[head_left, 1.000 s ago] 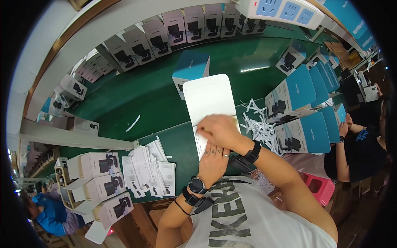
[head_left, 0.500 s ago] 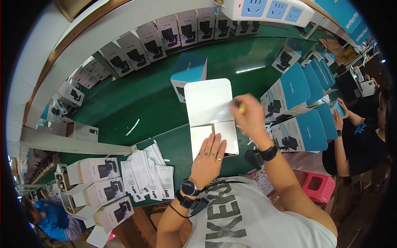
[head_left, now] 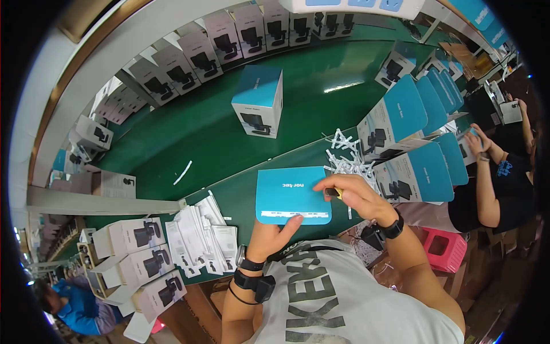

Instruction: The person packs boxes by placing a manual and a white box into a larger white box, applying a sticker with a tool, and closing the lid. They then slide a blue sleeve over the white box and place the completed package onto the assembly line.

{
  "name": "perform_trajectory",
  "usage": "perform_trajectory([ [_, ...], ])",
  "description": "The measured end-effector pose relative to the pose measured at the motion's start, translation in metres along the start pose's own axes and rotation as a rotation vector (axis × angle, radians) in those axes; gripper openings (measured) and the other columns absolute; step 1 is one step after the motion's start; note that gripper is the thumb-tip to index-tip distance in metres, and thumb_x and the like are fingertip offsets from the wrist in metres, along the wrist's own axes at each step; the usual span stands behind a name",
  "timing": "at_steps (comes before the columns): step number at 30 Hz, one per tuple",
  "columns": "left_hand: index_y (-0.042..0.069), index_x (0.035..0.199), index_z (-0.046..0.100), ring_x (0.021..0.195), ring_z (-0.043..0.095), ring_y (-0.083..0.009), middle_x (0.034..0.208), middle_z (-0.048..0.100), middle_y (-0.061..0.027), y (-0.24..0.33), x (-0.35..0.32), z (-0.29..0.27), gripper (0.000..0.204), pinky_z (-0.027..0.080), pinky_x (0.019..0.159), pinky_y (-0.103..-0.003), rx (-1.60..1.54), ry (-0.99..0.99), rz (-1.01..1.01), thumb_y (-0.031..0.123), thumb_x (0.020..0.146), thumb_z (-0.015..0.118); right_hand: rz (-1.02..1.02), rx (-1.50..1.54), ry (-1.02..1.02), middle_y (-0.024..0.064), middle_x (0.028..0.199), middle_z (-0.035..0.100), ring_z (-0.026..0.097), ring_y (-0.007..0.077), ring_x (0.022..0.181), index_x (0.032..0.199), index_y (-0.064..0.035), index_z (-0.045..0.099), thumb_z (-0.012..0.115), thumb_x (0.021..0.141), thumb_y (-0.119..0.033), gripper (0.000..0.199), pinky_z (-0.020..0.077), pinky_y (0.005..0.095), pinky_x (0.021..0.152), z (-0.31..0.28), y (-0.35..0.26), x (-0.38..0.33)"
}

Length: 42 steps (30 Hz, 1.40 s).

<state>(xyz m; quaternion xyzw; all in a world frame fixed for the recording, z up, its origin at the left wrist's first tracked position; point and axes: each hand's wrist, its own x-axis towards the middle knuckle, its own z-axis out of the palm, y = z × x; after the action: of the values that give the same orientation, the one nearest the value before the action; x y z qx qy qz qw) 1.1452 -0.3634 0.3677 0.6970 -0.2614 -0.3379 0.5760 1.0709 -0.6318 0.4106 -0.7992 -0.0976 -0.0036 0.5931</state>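
Observation:
In front of me is a carton with its blue lid flap [head_left: 286, 192] folded over toward me. A white strip [head_left: 292, 215] runs along the flap's near edge. My left hand [head_left: 272, 236] grips that edge, thumb on the strip and the other fingers hidden beneath. My right hand [head_left: 358, 198] is closed round a small yellow-and-black tool [head_left: 334, 193], whose exact kind I cannot make out. Its fingertips are at the flap's right side. Beyond stands a closed blue-topped carton [head_left: 258, 103].
White paper strips [head_left: 346, 155] lie heaped at the right. Open blue-flapped cartons [head_left: 395, 117] stand past them, near a co-worker's hands [head_left: 478, 143]. Folded leaflets [head_left: 200, 235] are piled at the left, beside opened cartons [head_left: 146, 264]. More boxes [head_left: 223, 40] line the back shelf.
The lid flap has come down from its raised position, so its blue outside faces up. My left hand has shifted down and left to the near edge; the right hand has moved lower.

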Motion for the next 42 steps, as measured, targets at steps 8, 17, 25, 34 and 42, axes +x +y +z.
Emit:
perform_trajectory([
  [8, 0.005, 0.121, 0.071, 0.128, 0.056, -0.031, 0.133, 0.064, -0.0145, -0.017, -0.005, 0.015, 0.035, 0.042, 0.109, -0.044, -0.113, 0.334, 0.166, 0.017, 0.09, 0.081, -0.354, -0.367, 0.059, 0.009, 0.097, 0.071, 0.069, 0.029, 0.082, 0.105, -0.0076, 0.072, 0.071, 0.094, -0.021, 0.017, 0.053, 0.038, 0.07, 0.045, -0.011, 0.061],
  [17, 0.003, 0.123, 0.067, 0.117, 0.062, -0.0236, 0.123, 0.069, -0.0087, -0.018, -0.012, 0.007, 0.035, 0.042, 0.104, -0.04, 0.042, 0.246, 0.226, 0.016, 0.092, 0.078, -0.492, -0.338, -0.015, 0.0017, 0.09, 0.066, 0.067, 0.0248, 0.08, 0.095, -0.0146, 0.071, 0.075, 0.09, -0.019, 0.008, 0.0505, 0.0372, 0.063, 0.077, 0.008, 0.1],
  [25, 0.01, 0.122, 0.071, 0.132, 0.056, -0.0364, 0.129, 0.07, -0.0104, -0.028, -0.012, 0.007, 0.037, 0.016, 0.126, -0.057, -0.004, 0.306, 0.189, 0.028, 0.091, 0.079, -0.364, -0.257, -0.181, 0.0041, 0.097, 0.067, 0.067, 0.0258, 0.079, 0.095, -0.0106, 0.073, 0.081, 0.082, -0.016, 0.016, 0.0498, 0.0364, 0.062, 0.059, -0.014, 0.083],
  [34, 0.007, 0.139, 0.063, 0.136, 0.051, -0.0435, 0.134, 0.067, -0.0143, 0.006, -0.013, 0.013, 0.067, 0.028, 0.122, -0.054, 0.01, 0.535, 0.241, 0.026, 0.08, 0.088, -0.254, -0.123, 0.615, 0.0046, 0.096, 0.066, 0.065, 0.0151, 0.086, 0.109, -0.0056, 0.071, 0.082, 0.079, -0.01, 0.033, 0.0493, 0.0279, 0.071, -0.002, 0.007, 0.041],
  [42, 0.007, 0.137, 0.066, 0.128, 0.059, -0.0391, 0.121, 0.07, -0.0132, -0.01, -0.008, -0.027, 0.071, 0.049, 0.105, -0.046, 0.416, 0.264, 0.376, 0.009, 0.071, 0.093, 0.029, -0.232, 0.289, 0.0068, 0.093, 0.075, 0.066, 0.0155, 0.072, 0.135, -0.0082, 0.068, 0.084, 0.078, -0.004, 0.06, 0.0518, 0.0312, 0.067, 0.051, 0.015, -0.062],
])
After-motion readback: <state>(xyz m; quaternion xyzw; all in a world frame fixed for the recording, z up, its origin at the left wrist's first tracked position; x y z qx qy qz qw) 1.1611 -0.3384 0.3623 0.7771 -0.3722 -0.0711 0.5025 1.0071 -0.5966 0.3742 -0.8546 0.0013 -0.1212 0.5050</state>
